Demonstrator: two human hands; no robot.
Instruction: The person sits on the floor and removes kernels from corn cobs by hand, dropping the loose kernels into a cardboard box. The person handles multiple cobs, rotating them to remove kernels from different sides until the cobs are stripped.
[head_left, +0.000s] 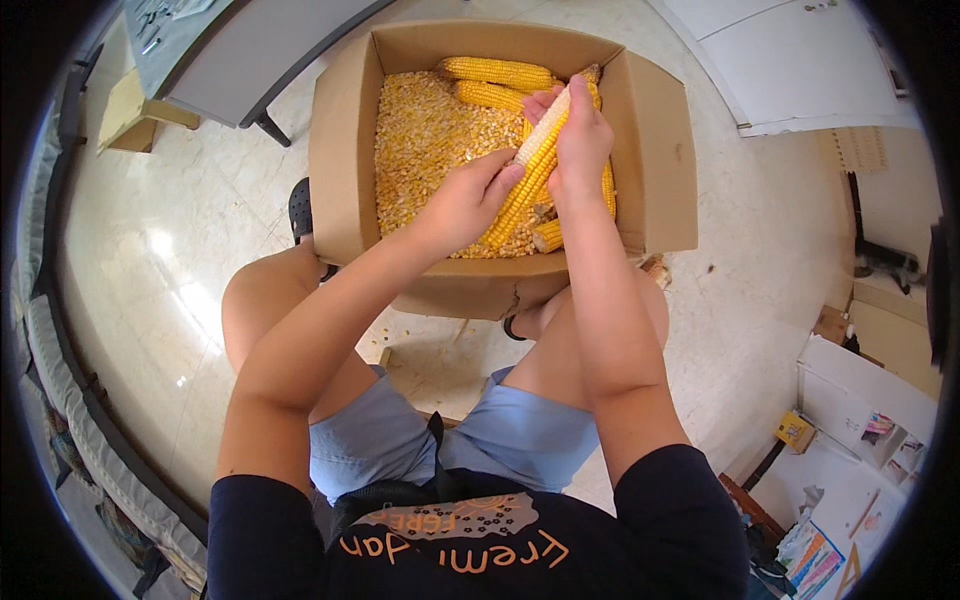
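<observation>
A partly shelled ear of corn (531, 166) slants between my hands above an open cardboard box (652, 142). Yellow kernels cover much of it, while a pale bare strip runs along its upper left side. My left hand (469, 196) grips it around the middle, thumb on the ear. Farther up, my right hand (583, 142) is wrapped around its upper part, fingers partly hidden behind it. Loose corn kernels (427, 142) fill the box's left and middle. Whole ears of corn (496, 72) lie at its far side, with several more along the right, partly behind my right hand and forearm.
The box stands between my legs on a tiled floor (225, 187). A grey table (217, 64) is at the upper left, near a small wooden stool (142, 112). A white cabinet (810, 67) stands upper right. Some kernels and a corn husk (657, 270) lie on the floor.
</observation>
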